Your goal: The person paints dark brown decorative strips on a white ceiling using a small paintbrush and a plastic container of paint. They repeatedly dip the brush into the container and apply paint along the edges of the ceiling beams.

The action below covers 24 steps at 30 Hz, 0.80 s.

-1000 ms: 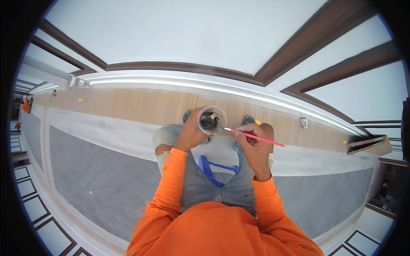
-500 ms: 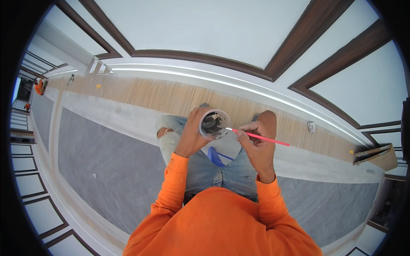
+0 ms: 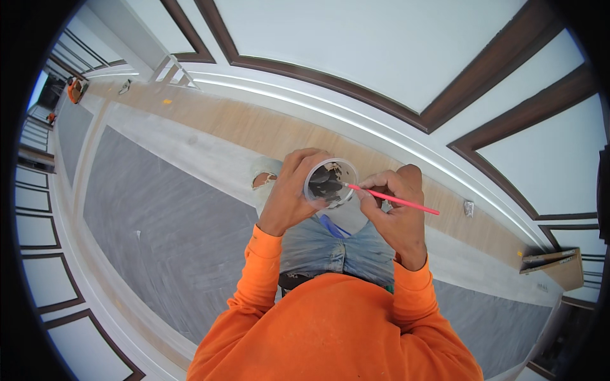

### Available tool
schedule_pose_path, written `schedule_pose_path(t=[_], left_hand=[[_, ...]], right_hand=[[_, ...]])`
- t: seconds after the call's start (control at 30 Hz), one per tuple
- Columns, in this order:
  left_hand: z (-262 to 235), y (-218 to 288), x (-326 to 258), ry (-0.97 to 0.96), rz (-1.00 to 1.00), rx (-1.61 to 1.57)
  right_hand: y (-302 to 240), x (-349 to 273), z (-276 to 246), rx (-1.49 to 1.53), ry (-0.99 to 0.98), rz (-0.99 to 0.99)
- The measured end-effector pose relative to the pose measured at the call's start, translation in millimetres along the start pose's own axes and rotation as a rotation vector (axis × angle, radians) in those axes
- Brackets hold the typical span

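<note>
My left hand (image 3: 293, 190) is wrapped round the side of a clear plastic cup (image 3: 348, 169). Dark brown paint (image 3: 324, 184) coats the inside of the cup, which is tilted so its mouth faces up at me. Between the fingers of my right hand (image 3: 397, 206) is a thin paintbrush with a pink-red handle (image 3: 413, 204). Its tip reaches into the cup by the paint; the bristles are hard to make out. A blue thing (image 3: 332, 227), partly hidden, lies below the cup, between my legs.
Ahead runs a white wall with dark brown moulding (image 3: 330, 79). Along its foot is a wood-look floor strip (image 3: 254, 124), beside a grey floor covering (image 3: 165, 216). A crumpled silvery item (image 3: 469, 208) and a cardboard box (image 3: 556, 267) lie right. People in orange (image 3: 76, 91) are far left.
The brush tip has moved from the cup's rim to inside it. Both hands and the cup sit slightly further right in view, and the whole view has turned a little.
</note>
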<state>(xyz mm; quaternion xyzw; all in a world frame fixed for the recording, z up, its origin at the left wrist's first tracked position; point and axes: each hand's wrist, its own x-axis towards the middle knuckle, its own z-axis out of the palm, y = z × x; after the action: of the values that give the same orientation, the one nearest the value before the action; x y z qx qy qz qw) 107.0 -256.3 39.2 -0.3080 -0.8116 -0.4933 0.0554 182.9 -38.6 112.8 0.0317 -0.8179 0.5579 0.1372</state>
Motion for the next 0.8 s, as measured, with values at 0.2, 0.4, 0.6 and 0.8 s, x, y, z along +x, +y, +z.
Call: schedule_pose_path(t=[0.2,0.4,0.6,0.8], left_hand=[[-0.6,10.2,1.8,0.047,0.025,0.059],[6.0,13.6,8.4,0.027,0.053,0.06],[10.4,10.4,11.3,0.025,0.063,0.045],[7.9,3.5,8.0,0.028,0.039,0.035]], right_hand=[[1.2,-1.2,-2.1,-0.024,-0.042,-0.008],[-2.6,6.0,-1.8,-0.149,-0.077,-0.159],[1.0,12.5,0.9,-0.17,-0.155,-0.147],[0.5,19.8,10.4,-0.209,-0.172,-0.148]])
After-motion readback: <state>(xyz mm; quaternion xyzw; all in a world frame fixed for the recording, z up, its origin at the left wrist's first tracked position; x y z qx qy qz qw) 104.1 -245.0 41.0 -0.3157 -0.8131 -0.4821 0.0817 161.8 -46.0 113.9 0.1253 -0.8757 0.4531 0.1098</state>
